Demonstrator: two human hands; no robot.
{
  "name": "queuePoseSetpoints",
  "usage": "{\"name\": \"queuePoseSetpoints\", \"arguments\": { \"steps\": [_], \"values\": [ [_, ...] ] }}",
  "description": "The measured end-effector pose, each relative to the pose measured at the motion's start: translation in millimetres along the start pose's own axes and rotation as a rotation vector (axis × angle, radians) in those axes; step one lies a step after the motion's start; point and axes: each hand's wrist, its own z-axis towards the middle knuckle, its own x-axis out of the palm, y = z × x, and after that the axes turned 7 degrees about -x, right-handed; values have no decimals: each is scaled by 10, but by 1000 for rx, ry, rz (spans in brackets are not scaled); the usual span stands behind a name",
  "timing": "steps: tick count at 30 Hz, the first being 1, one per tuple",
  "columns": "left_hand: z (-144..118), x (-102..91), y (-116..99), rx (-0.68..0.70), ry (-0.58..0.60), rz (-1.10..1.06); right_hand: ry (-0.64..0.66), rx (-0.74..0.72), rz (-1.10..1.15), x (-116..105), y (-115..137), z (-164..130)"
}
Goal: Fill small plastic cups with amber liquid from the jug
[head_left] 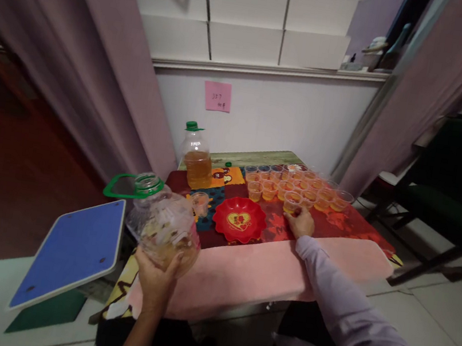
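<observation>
Clear plastic, nearly drained, the big jug [164,227] rides tilted in the left hand [155,277], whose fingers wrap its lower body from beneath; its green handle ring and open mouth point up and away to the left of that hand, and a little amber liquid pools at the bottom by the palm. Out ahead, the right hand [300,223] rests on the patterned tablecloth [349,225], fingertips closed on a small filled cup [292,201] at the near edge of a cluster of cups [299,184] holding the same amber liquid. Between the two hands sit a red dish [239,219] and, just beyond the jug, one lone clear cup [200,203]. Farther off stands a second capped bottle [195,159]. A pink towel [268,271] lies under the right forearm.
</observation>
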Motion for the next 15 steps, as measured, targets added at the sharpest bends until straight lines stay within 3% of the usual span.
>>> {"name": "queuePoseSetpoints", "arguments": {
  "steps": [4,7,9,11,15],
  "values": [
    [-34,9,65,0,0,-7,-124,11,172,-40,-49,-123],
    [-41,12,116,37,7,-23,-174,-141,397,-55,184,-287],
    [-44,12,146,39,-3,-20,-51,-323,546,-61,525,-429],
    [-48,12,167,27,-5,-17,159,-516,578,-49,966,-578],
    [-65,11,176,14,15,-44,469,-852,376,89,1842,-834]
  ]
}}
